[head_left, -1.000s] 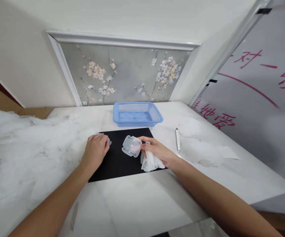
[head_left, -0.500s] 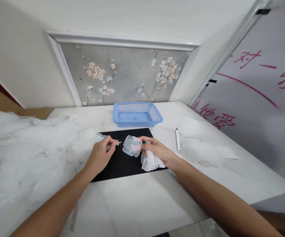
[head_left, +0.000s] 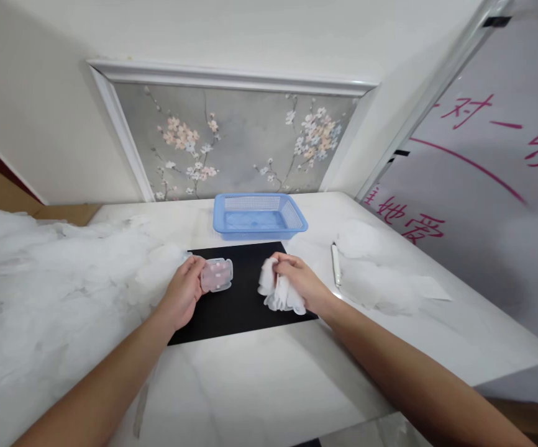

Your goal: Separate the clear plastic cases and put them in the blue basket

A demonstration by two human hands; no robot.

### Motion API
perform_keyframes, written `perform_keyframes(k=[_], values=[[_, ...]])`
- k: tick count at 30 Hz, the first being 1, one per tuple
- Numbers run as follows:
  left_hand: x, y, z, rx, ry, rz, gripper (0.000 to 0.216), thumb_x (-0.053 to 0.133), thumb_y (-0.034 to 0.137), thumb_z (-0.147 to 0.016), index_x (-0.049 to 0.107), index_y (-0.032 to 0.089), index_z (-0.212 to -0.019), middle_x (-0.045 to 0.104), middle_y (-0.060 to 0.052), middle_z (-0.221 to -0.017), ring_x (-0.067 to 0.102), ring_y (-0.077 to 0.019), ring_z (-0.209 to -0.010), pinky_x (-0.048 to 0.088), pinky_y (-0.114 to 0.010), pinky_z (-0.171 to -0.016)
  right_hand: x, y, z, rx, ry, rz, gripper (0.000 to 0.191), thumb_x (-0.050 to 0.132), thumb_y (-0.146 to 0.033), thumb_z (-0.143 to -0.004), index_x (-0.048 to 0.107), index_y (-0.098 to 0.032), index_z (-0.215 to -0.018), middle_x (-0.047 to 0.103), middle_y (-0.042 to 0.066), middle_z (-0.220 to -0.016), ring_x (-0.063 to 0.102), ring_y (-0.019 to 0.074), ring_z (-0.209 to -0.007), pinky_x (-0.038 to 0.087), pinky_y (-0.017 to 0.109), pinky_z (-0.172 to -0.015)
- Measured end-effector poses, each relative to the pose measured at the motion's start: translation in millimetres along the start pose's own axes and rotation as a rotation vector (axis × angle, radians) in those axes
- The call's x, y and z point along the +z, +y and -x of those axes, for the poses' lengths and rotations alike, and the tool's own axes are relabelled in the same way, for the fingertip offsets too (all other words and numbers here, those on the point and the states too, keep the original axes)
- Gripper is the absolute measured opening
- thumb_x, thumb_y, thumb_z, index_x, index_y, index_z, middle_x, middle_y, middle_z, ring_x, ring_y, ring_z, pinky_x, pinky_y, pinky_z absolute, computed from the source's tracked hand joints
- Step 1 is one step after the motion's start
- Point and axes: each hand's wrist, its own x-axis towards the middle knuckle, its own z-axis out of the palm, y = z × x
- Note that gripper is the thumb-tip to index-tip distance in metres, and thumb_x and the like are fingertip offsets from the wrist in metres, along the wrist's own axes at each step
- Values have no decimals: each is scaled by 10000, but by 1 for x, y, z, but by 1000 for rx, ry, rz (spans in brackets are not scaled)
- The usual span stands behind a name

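Over the left part of the black mat (head_left: pixel 245 304), my left hand (head_left: pixel 182 292) holds a translucent, rounded-square plastic piece (head_left: pixel 217 275) by its edge. It is lid-like, with notched edges and small whitish spots, and the fingers show pink through it. My right hand (head_left: pixel 299 282), at the mat's right side, is closed around a bunch of similar-looking whitish translucent pieces (head_left: pixel 284 297). Their edges fan out below the fingers, slightly blurred. The hands are apart, with black mat between them.
A blue plastic basket (head_left: pixel 260 234) stands behind the mat. A big heap of translucent pieces (head_left: pixel 64 279) covers the table's left. To the right lie a white pen-like tool (head_left: pixel 335 266) and a smaller whitish pile (head_left: pixel 381 285). A whiteboard (head_left: pixel 483 167) stands at right.
The piece that stood out from my right fingers no longer shows there. My left hand, which pinched a small edge-on piece, now holds a flat piece facing up.
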Motion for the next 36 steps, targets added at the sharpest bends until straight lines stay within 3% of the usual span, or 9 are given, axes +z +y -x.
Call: perform_keyframes(k=[7, 10, 14, 18, 21, 24, 27, 31, 36], values=[[5, 5, 8, -159, -106, 114, 120, 520, 249, -873, 498, 183, -775, 663, -35, -831, 650, -175, -746, 546, -346, -711, 4, -1, 8, -298, 102, 486, 312, 639, -435, -781, 517, -190, -631, 491, -11, -590, 450, 124, -551, 376, 260, -536], [6, 5, 9, -185, -153, 123, 155, 501, 306, -893, 536, 182, -808, 688, -53, -855, 664, -187, -748, 544, -349, -717, 10, 2, 14, -525, 45, 741, 80, 598, -290, -827, 591, -211, -821, 572, 16, -773, 525, 140, -640, 454, 287, -614], [9, 7, 12, -235, -181, 142, 225, 438, 363, -930, 563, 186, -871, 688, -50, -820, 678, -186, -766, 533, -322, -730, 16, 12, 13, -794, -57, 930, 368, 465, -129, -854, 550, -248, -1191, 519, 93, -1178, 588, 143, -790, 519, 309, -672], [14, 7, 17, -253, -224, 137, 227, 426, 391, -929, 544, 198, -946, 689, -60, -895, 679, -186, -821, 527, -330, -778, 20, 17, 9, -883, -111, 949, 375, 440, -93, -858, 601, -238, -1165, 520, 105, -1318, 603, 193, -988, 512, 364, -801], [13, 3, 16, -128, -240, -77, 273, 445, 455, -898, 535, 206, -962, 676, -68, -920, 663, -212, -886, 512, -380, -846, 21, 13, 8, -688, -40, 758, 233, 477, -170, -870, 679, -222, -974, 675, 60, -1031, 632, 200, -887, 500, 350, -775], [1, -2, 7, 289, -137, -687, 202, 468, 385, -879, 557, 215, -943, 660, -76, -1025, 603, -248, -1037, 449, -434, -947, 18, 2, 9, -296, 28, 437, 170, 620, -322, -813, 684, -181, -883, 644, 13, -732, 566, 143, -599, 436, 263, -550], [-18, -6, -5, 699, -2, -1337, 195, 462, 189, -845, 605, 198, -977, 625, -128, -1182, 487, -311, -1217, 340, -497, -1029, 13, -6, 10, 15, -69, 91, 367, 775, -365, -658, 683, -151, -942, 627, 4, -681, 514, 107, -513, 380, 228, -478], [-34, -6, -14, 707, 45, -1747, 265, 468, 137, -855, 607, 172, -1077, 641, -142, -1146, 546, -319, -1108, 402, -454, -912, 8, -9, 8, 168, -145, -145, 501, 849, -303, -548, 680, -146, -993, 680, 28, -743, 574, 118, -556, 439, 231, -532], [-31, 0, -14, 646, 36, -1873, 203, 486, 154, -875, 624, 180, -1021, 661, -122, -1093, 573, -300, -1039, 417, -404, -823, 5, -6, 5, 177, -195, -203, 535, 856, -264, -540, 664, -146, -1026, 684, 13, -734, 564, 97, -525, 426, 210, -515]])
